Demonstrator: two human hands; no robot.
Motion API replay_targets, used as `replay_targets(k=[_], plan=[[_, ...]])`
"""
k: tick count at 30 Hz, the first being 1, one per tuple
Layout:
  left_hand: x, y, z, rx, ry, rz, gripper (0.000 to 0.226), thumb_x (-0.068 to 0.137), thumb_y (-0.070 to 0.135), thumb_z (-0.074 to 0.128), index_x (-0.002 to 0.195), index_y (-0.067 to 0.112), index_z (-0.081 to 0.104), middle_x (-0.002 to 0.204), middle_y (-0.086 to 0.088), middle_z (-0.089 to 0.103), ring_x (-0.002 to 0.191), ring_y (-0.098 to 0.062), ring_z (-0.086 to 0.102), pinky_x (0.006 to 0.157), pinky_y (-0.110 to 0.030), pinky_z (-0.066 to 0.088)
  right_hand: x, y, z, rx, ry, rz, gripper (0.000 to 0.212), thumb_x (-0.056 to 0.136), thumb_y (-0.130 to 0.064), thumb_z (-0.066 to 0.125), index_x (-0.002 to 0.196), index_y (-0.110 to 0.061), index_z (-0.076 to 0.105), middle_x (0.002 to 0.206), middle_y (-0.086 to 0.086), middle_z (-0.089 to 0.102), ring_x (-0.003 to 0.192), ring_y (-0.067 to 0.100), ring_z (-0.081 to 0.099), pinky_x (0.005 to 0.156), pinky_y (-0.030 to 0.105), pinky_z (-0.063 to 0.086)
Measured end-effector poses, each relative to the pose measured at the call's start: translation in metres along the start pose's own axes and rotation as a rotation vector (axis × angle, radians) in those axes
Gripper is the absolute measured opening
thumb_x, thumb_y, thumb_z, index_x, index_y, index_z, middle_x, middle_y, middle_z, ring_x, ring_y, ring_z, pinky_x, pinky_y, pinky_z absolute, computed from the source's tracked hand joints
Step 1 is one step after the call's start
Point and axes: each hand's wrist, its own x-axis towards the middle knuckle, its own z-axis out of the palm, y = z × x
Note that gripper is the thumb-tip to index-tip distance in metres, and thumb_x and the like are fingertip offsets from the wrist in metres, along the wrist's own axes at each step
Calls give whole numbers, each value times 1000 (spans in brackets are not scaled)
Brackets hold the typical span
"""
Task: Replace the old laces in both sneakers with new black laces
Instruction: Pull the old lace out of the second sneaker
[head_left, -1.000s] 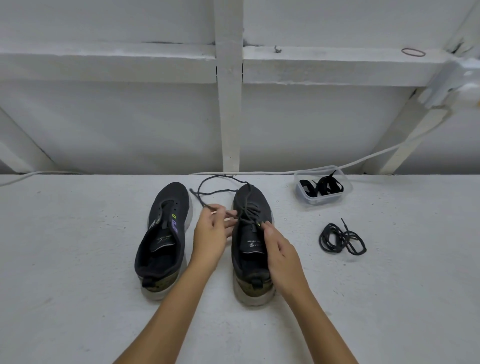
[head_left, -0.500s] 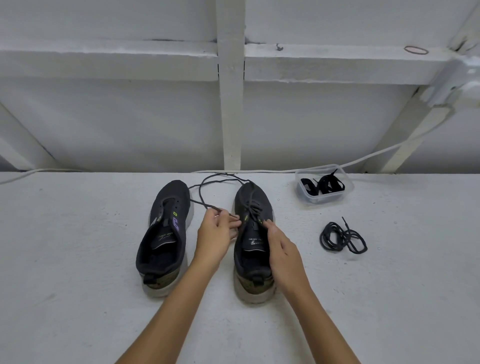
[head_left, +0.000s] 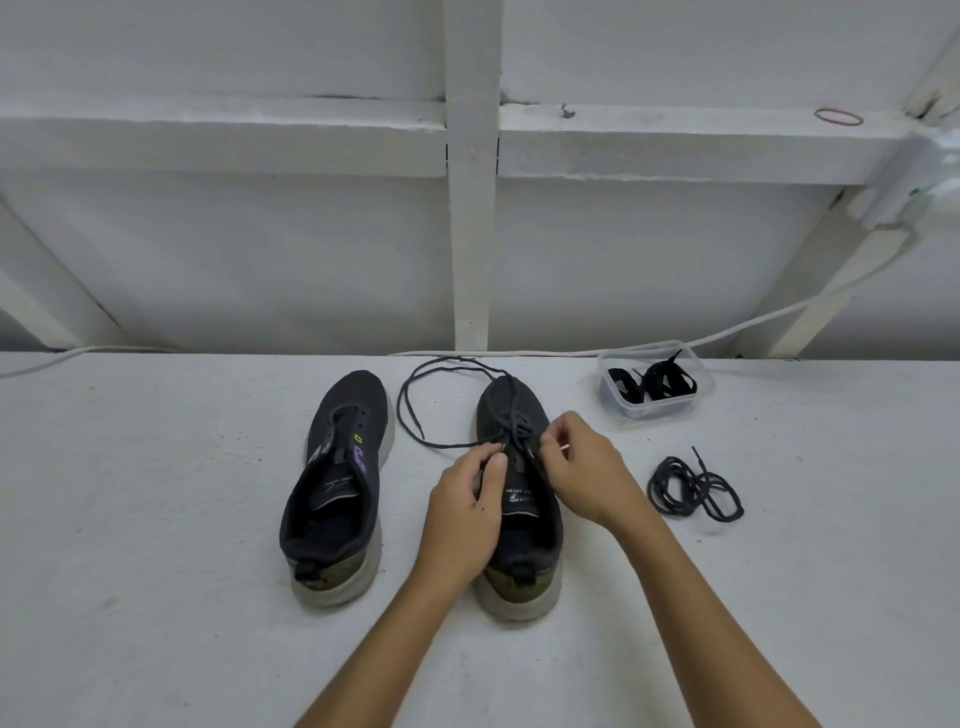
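Observation:
Two dark sneakers stand side by side, toes away from me. The left sneaker (head_left: 337, 483) has bare eyelets. The right sneaker (head_left: 519, 525) carries a dark lace (head_left: 415, 410) whose loose end loops out past the toe onto the table. My left hand (head_left: 465, 514) pinches this lace over the shoe's left eyelets. My right hand (head_left: 584, 470) pinches the lace at the right eyelets. A coiled dark lace (head_left: 693, 488) lies on the table to the right. More black laces (head_left: 654, 384) sit in a clear plastic tub (head_left: 610, 400).
The white table (head_left: 156, 519) ends at a white wall with beams. A white cable (head_left: 753, 327) runs along the back edge behind the tub. A rubber band (head_left: 837, 116) lies on the upper ledge.
My right hand moved up from the shoe's side to the eyelets and took hold of the lace. My left hand shifted right onto the shoe. The loose lace loop spread wider.

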Motion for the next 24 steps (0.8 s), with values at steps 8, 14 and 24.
replay_targets(k=[8, 14, 24], plan=[[1, -1, 0, 10, 6, -22, 31, 101, 45, 47, 126, 36, 62, 125, 14, 64, 117, -4, 57, 104, -37, 48, -3, 18, 5, 261, -36, 33, 11, 91, -35, 70, 84, -27, 71, 79, -10, 72, 75, 7, 66, 79, 34, 58], [-1, 4, 1, 9, 10, -13, 44, 91, 54, 38, 127, 40, 61, 124, 23, 62, 121, -4, 54, 105, -39, 47, -3, 7, 4, 484, 76, 183, 17, 102, -20, 42, 92, -14, 55, 92, 4, 70, 89, 24, 68, 72, 38, 61], [0, 0, 1, 19, 28, -12, 29, 101, 41, 46, 126, 40, 62, 123, 22, 62, 120, -3, 54, 105, -38, 46, -3, 25, 5, 418, -87, 20, 31, 94, -14, 65, 94, -42, 79, 104, -17, 72, 99, 2, 68, 93, 34, 58]])
